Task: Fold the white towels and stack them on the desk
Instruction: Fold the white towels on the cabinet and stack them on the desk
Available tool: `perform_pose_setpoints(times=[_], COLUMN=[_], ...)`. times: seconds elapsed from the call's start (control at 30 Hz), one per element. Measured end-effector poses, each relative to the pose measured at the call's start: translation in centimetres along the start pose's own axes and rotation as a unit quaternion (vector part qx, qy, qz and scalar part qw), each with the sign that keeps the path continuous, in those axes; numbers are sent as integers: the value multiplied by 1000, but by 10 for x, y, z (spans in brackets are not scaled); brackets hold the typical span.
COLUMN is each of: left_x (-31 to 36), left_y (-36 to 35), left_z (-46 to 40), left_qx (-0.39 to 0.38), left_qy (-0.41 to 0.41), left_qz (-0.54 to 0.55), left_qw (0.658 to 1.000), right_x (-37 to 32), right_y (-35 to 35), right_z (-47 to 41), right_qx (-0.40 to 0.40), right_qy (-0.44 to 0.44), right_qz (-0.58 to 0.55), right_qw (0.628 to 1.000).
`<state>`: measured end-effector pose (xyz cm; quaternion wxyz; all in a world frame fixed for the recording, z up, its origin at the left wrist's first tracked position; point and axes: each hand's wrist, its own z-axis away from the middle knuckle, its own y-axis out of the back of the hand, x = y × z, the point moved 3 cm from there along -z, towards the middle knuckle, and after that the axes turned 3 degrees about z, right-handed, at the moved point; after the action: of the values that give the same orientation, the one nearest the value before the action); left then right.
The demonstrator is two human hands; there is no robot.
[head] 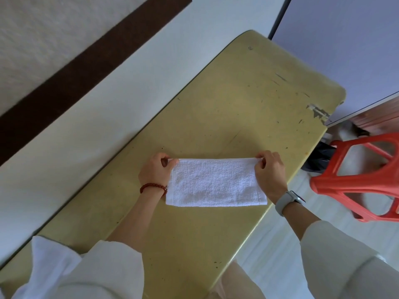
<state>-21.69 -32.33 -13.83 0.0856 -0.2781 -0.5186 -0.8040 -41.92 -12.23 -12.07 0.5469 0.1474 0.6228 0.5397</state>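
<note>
Head view, looking down: a white towel (216,183), folded into a flat rectangle, lies in the middle of a worn yellow desk (248,100). My left hand (156,171) pinches the towel's far left corner, fingers curled round the edge. My right hand (269,169) pinches the far right corner the same way. The hands sit well apart, one at each end of the towel. A red bead bracelet (151,187) circles my left wrist, a grey watch (288,200) my right. A red plastic stool (364,178) stands beside the desk on the right.
</note>
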Motion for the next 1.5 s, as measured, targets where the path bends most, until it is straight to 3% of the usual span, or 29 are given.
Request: perform_pose_setpoints(times=[0.2,0.27,0.33,0.47,0.63,0.9,1.1,1.33,1.5], left_x=[3,2,1,0,-4,-18,-21,-6,19], left_y=[3,2,5,-6,-39,-49,-25,3,-37], left_z=[-2,2,13,50,79,67,41,44,107], left_qx=[-28,-10,47,90,28,-28,-19,103,39], left_qy=[7,0,-60,-209,-288,-260,-287,-266,-344], left_qz=[-23,37,59,-70,-198,-279,-311,-270,-158], left_qw=[999,999,995,971,936,924,906,920,925], right_x=[-1,-6,-15,-29,-7,1,9,7,-5], right_y=[-1,3,3,-23,-45,-44,-11,-7,-8], right_z=[3,9,20,46,47,48,45,52,44], right_qx=[13,54,76,4,-71,-90,-26,-60,-97], right_qy=[-22,26,112,255,170,143,112,32,18], right_qz=[42,110,175,259,315,265,28,-47,-33], right_qw=[999,992,975,931,931,949,993,997,995])
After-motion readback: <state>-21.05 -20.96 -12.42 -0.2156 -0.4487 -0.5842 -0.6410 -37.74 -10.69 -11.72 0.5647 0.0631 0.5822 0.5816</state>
